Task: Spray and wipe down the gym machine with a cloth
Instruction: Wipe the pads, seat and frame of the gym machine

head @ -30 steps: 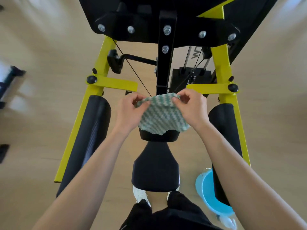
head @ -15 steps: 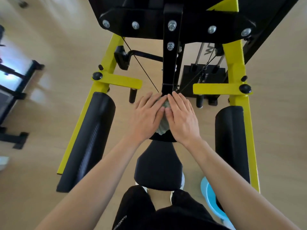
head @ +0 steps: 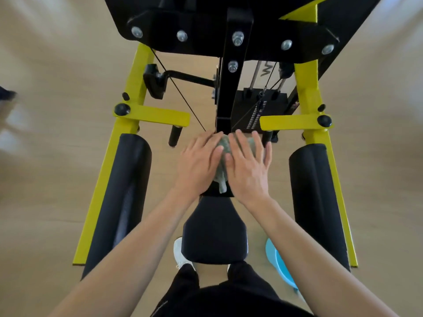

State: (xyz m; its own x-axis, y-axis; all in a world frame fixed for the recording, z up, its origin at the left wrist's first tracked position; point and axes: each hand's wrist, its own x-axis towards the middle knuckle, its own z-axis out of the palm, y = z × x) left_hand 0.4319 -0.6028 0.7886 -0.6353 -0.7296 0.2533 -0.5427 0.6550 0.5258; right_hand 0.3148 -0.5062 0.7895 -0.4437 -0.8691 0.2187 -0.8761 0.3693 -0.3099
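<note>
A yellow and black gym machine (head: 130, 124) fills the view, with a black central post (head: 229, 88) and two black seat pads. My left hand (head: 198, 163) and my right hand (head: 248, 165) lie flat side by side on the small upper pad (head: 214, 193), fingers pointing away from me. They press a green and white cloth (head: 223, 177) onto it; only a strip of the cloth shows between the palms and near my right fingertips. The larger lower seat pad (head: 214, 239) is below my wrists. No spray bottle can be told for sure.
Long black arm pads stand to the left (head: 119, 197) and right (head: 318, 202) on the yellow frame. A light blue bucket (head: 279, 264) sits on the wood floor at the lower right. A weight stack (head: 263, 108) and cables lie behind the post. My white shoe (head: 179, 252) is below the seat.
A second ago both hands held the cloth spread out above the small pad. They then laid it down and flattened onto it; since half a second ago the hands have stayed pressed there.
</note>
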